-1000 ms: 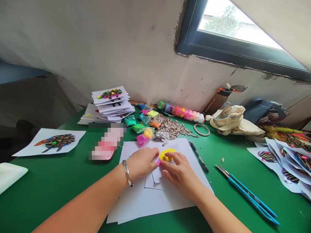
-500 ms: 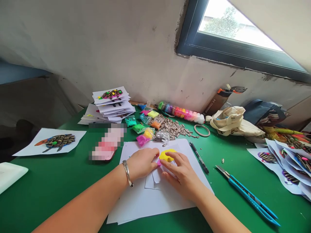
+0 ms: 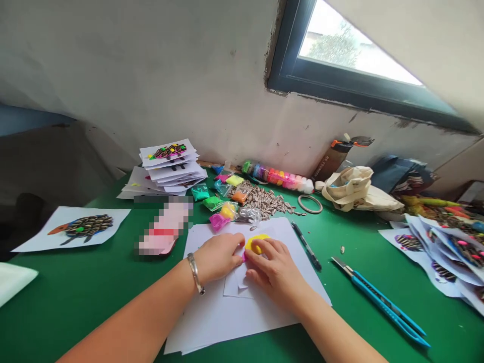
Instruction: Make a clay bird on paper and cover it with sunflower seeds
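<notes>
The flat, rounded yellow clay piece (image 3: 251, 243) lay just beyond my right grip (image 3: 278, 269), visible long axis running sideways, right end partly hidden by my curled fingers. The small magenta clay lump (image 3: 244, 257) sat between that and my left grip (image 3: 217, 257); whether either pinched it, I couldn't tell.

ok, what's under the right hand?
A yellow piece and white sheets run partly under the right hand; a pink bit shows at its edge. The rest of what it covers can't be seen.
</notes>
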A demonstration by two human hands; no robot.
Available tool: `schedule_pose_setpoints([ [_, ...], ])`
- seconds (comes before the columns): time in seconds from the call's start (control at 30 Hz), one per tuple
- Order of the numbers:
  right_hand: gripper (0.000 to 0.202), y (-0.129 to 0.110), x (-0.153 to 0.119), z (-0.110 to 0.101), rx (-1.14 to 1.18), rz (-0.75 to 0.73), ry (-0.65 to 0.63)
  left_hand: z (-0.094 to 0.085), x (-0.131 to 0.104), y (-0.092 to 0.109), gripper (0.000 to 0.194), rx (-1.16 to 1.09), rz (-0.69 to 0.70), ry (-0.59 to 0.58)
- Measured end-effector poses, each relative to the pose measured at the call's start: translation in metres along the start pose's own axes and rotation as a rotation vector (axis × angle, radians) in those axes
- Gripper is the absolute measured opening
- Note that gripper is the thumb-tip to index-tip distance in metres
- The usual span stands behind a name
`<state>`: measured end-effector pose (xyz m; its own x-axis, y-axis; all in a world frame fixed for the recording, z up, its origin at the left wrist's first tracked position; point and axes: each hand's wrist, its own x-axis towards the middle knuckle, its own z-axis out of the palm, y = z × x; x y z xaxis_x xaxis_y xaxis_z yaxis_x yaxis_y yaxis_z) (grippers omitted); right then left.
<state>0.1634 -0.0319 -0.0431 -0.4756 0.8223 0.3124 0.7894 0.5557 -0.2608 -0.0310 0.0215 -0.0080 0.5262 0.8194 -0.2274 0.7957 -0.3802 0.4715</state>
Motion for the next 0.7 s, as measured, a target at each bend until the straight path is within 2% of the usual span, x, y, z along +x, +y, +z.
schedule_pose_setpoints([
  [0.2, 0.035, -0.0025, -0.0004, -0.0021, -0.007, 0.023, -0.004, -0.0008, 0.0006, 0.0005, 0.012, -0.003, -0.004, -0.013],
  [0.33, 0.029, -0.0034, 0.0010, 0.0010, -0.023, 0.050, -0.039, -0.0011, 0.0010, 0.0002, 0.013, -0.008, -0.005, -0.015],
  [0.5, 0.037, -0.0008, 0.0013, 0.0045, -0.028, 0.062, 0.017, -0.0012, 0.0006, 0.0008, 0.012, -0.011, 0.002, -0.008],
  [0.7, 0.034, -0.0063, 0.0032, 0.0051, -0.092, 0.050, 0.024, 0.0008, 0.0004, -0.0003, 0.012, -0.012, -0.007, 0.003],
])
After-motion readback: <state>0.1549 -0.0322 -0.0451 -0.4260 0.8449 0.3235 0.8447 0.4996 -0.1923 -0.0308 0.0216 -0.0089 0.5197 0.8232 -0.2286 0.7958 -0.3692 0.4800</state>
